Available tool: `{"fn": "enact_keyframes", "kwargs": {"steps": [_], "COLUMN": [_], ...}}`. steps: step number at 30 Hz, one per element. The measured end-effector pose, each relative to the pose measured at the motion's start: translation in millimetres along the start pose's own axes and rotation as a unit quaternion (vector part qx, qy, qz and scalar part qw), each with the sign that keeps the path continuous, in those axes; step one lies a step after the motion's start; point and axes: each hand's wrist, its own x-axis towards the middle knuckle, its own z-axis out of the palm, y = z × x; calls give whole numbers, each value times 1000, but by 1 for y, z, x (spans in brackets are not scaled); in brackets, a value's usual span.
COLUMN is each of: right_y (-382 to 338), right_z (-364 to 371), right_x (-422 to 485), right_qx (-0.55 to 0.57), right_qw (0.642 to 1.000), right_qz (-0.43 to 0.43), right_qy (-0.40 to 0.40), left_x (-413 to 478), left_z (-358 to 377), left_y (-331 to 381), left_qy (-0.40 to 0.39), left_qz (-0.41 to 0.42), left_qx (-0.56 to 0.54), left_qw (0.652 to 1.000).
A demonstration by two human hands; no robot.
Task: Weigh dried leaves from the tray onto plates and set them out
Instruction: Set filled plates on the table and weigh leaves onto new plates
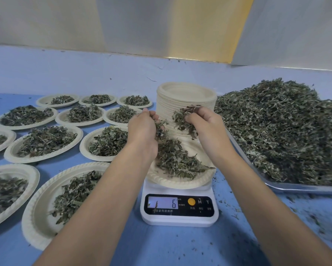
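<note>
A blue table top (161, 246) stretched out under me, backed by pale wall panels (142, 25) with a yellowish strip between them.

Seen from my head: a small white digital kitchen scale (178, 217) stood in front of me, its lit display (163, 202) reading 6. On it sat a cream-coloured round paper plate with a ribbed rim (180, 184), and a loose pile of dried green-grey leaves (176, 160) lay in it.

My left hand (142, 127) hung over the plate's left side, fingers curled round a small clump of leaves (160, 129). My right hand (205, 125) was raised above the plate's far right side, fingers and thumb pinched on a bigger tuft (182, 120).

Behind my hands rose a tall stack of the same cream plates (180, 100). To the right, a shiny metal tray (295, 187) carried a large heap of dried leaves (276, 127). To the left, rows of filled plates (36, 160) covered the table, each with its own mound. Leaf crumbs (305, 214) were scattered on the blue near the tray.
</note>
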Motion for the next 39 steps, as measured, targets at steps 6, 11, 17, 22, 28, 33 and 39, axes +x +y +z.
{"fn": "enact_keyframes", "kwargs": {"steps": [6, 11, 17, 22, 28, 33, 39], "right_y": [4, 3, 2, 0, 1, 1, -5], "right_z": [-2, -2, -1, -1, -2, -2, 6], "right_x": [1, 0, 0, 0, -3, -2, -7], "right_qx": [-56, -88, -79, -72, -84, -91, -33], "right_qw": [998, 996, 997, 996, 995, 995, 995], "right_qz": [8, 8, 6, 30, 14, 16, -28], "right_qy": [-11, -15, -25, -39, -44, -37, -86], "left_x": [0, -1, 1, 2, 3, 1, -3], "left_z": [-1, -3, -4, -5, -6, -5, 0], "left_y": [1, 2, 3, 5, 5, 6, 5], "left_qy": [-4, -6, -4, 2, 7, 2, -17], "left_qz": [-9, -12, -23, -21, -18, -22, -10], "left_qx": [-24, -30, -37, -48, -46, -46, -18], "left_qw": [1000, 999, 999, 999, 999, 999, 1000]}}
